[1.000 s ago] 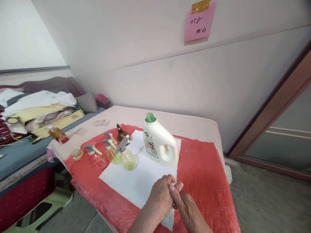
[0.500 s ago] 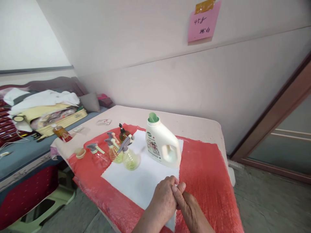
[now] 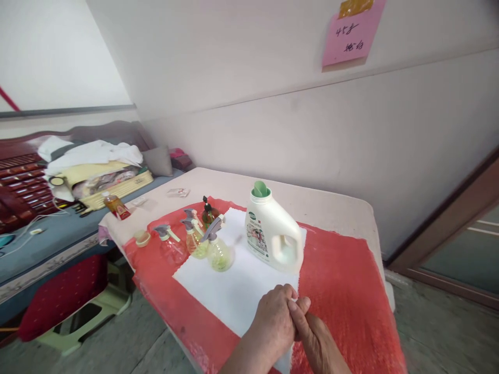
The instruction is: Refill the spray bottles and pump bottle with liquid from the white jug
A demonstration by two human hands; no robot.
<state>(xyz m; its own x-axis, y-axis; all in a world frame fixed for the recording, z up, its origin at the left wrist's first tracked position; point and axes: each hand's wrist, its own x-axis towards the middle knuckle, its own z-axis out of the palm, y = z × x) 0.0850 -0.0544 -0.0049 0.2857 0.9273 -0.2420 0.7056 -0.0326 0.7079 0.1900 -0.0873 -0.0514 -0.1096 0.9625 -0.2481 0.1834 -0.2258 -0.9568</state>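
My left hand (image 3: 273, 323) and my right hand (image 3: 317, 340) are pressed together at the bottom centre. The left fingers curl over the right fingers, just above the right edge of a white sheet (image 3: 234, 285). Whether they pinch that edge is hidden. The sheet lies on red bubble wrap (image 3: 346, 291) covering the table. A white detergent jug (image 3: 273, 236) with a green cap stands upright beyond my hands. To its left stand three small spray bottles (image 3: 218, 252), and behind them a dark pump bottle (image 3: 208, 210).
The beige table (image 3: 312, 200) meets the wall, which bears a pink note (image 3: 351, 34). A small round cap (image 3: 142, 238) and an orange bottle (image 3: 116, 206) sit at the table's left end. A bed with piled linen (image 3: 93, 166) is at left, a green stool (image 3: 78, 322) below it, and a door frame (image 3: 448, 218) at right.
The view has swung so that everything sits further right in the frame. My hands stay pressed together in the same place by the sheet's edge.
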